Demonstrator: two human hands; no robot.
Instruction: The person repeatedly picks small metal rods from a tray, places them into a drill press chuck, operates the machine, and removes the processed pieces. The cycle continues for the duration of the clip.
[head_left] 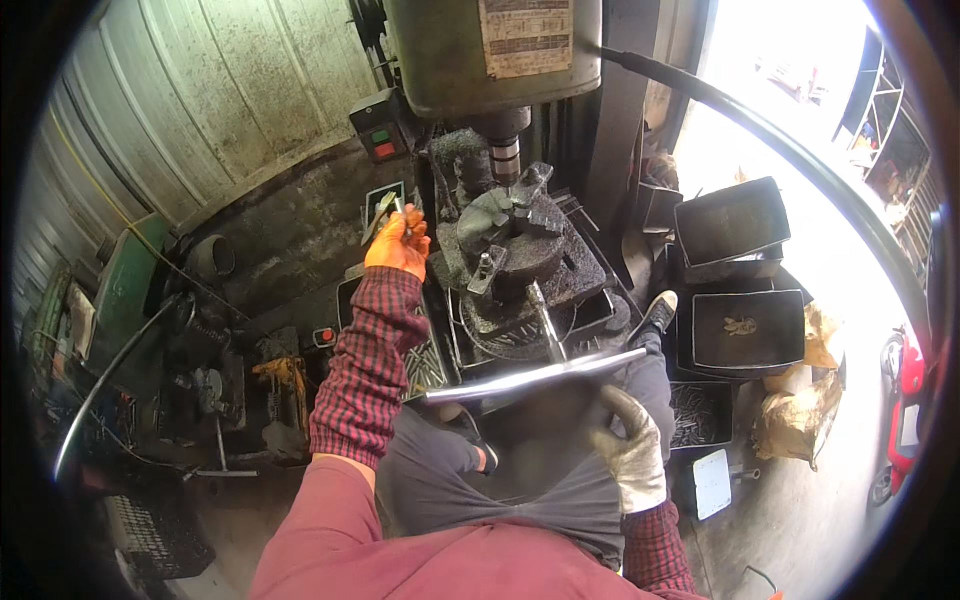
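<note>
My left hand, in an orange glove, is raised to the left of a drill press. Its fingers are closed around something slim with a yellow-green part and a metallic end, too small to name. In a worn pale glove, my right hand hovers below the right end of a shiny T-handle, apart from it, with thumb and fingers spread and nothing in them. The handle's stem runs up to a dark, chip-covered chuck on the machine's table. Above the chuck hangs the drill spindle.
A switch box with green and red buttons hangs beside the press. Metal rods fill a tray below my left forearm. Dark bins stand at right, near a bin of small metal parts. A thick hose arcs across the right.
</note>
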